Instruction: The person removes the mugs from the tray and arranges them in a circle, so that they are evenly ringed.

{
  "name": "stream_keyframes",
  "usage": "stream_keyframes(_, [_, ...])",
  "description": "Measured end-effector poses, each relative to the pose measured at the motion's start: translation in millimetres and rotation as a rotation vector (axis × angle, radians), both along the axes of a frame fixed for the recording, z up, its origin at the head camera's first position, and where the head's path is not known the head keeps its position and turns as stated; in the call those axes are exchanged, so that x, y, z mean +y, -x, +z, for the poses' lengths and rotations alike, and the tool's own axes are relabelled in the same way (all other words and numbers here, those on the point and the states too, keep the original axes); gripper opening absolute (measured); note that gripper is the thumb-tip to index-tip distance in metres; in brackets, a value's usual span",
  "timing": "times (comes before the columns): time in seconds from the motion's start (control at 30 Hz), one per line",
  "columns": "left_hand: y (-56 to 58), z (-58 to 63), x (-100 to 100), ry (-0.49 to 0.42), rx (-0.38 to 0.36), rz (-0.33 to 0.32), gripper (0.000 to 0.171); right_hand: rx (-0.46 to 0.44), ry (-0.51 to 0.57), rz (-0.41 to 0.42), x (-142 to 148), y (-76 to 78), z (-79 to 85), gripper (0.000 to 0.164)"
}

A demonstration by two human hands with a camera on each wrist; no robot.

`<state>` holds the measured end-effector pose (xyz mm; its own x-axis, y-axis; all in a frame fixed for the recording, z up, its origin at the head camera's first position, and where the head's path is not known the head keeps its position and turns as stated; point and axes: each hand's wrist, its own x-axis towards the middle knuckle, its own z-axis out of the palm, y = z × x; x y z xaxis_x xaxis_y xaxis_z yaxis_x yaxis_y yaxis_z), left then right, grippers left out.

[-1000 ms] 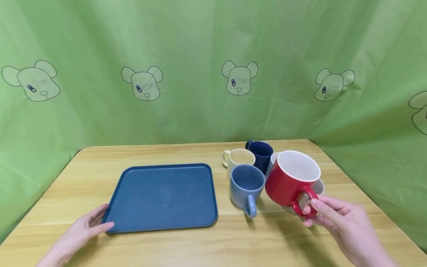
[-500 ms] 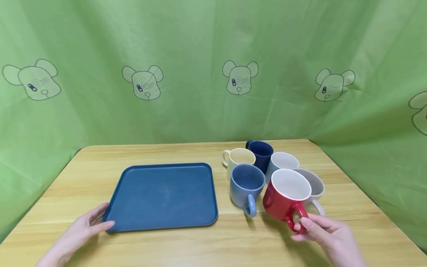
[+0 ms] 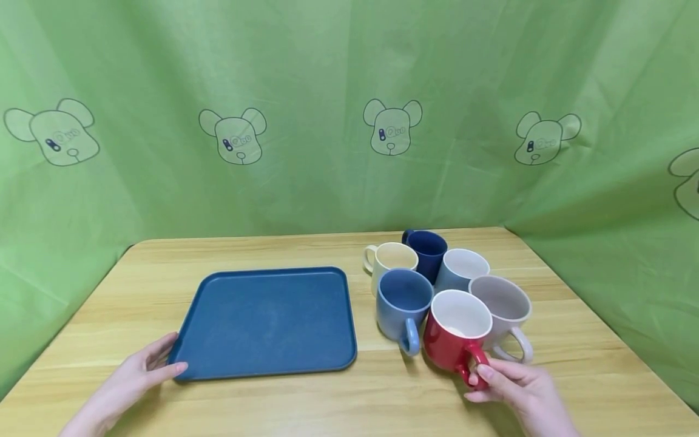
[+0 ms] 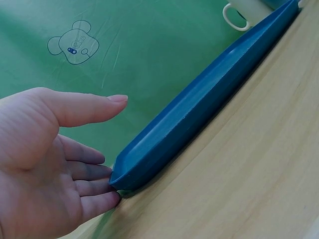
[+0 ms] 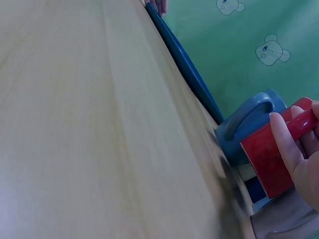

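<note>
A red mug (image 3: 449, 346) with a white inside is held by its handle in my right hand (image 3: 519, 388). It tilts slightly, its base close over the tabletop in the right wrist view. A light blue mug (image 3: 401, 315) stands just left of it and a pale grey-lilac mug (image 3: 497, 328) just behind on the right. On the left lies a flat dark blue tray (image 3: 267, 321). My left hand (image 3: 122, 382) is at its near left corner, fingertips touching the edge, thumb stretched out above, as the left wrist view (image 4: 45, 164) shows.
Behind stand a cream mug (image 3: 394, 258), a navy mug (image 3: 431, 255) and a pale blue mug with a white inside (image 3: 453, 280), close together. The wooden table (image 3: 306, 406) ends against a green curtain (image 3: 306, 200) at the back and sides.
My right hand has lowered the red mug and brought it left and nearer, uncovering the pale blue and grey-lilac mugs. The left hand and tray have stayed put.
</note>
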<state>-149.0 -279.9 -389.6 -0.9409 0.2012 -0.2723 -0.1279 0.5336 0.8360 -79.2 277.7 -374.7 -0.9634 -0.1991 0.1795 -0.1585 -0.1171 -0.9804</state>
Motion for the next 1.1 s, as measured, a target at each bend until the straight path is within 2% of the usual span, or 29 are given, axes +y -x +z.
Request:
stream_keyframes(0.13, [-0.6, 0.2, -1, -0.001, -0.007, 0.003, 0.081, -0.038, -0.008, 0.005, 1, -0.1, -4.4, 0.038])
stream_keyframes(0.43, [-0.8, 0.2, -3, -0.003, -0.026, 0.004, 0.082, -0.057, 0.023, 0.041, 2, 2.0, -17.4, 0.039])
stream_keyframes(0.63, [-1.1, -0.3, -4, -0.001, -0.016, 0.005, 0.081, -0.1, 0.125, 0.189, 5, 9.5, -22.0, 0.04])
stream_keyframes(0.73, [-1.3, 0.4, -4, 0.003, -0.01, 0.007, 0.081, -0.128, 0.092, 0.256, 8, 15.5, -19.4, 0.04])
stream_keyframes(0.8, [-1.0, 1.3, -3, 0.02, -0.002, 0.011, 0.081, -0.134, -0.042, 0.238, 10, 18.2, -13.3, 0.034])
stream_keyframes(0.83, [-0.7, 2.2, -2, 0.036, 0.005, 0.013, 0.082, -0.113, -0.148, 0.218, 10, 19.0, -9.4, 0.031])
stream_keyframes(0.93, [0.5, 7.4, 3, 0.074, 0.053, 0.01, 0.083, -0.072, -0.571, 0.062, 8, 18.1, 8.0, 0.026])
stream_keyframes(0.97, [1.0, 10.7, 5, 0.09, 0.075, 0.004, 0.083, -0.041, -0.714, 0.006, 7, 17.9, 14.5, 0.028])
stream_keyframes(1.03, [1.6, 20.3, 10, 0.118, 0.123, -0.005, 0.083, 0.07, -0.921, -0.105, 5, 18.2, 26.4, 0.025])
stream_keyframes(1.1, [2.8, 33.2, 16, 0.143, 0.192, -0.014, 0.082, 0.156, -1.048, -0.191, 3, 20.5, 41.4, 0.023])
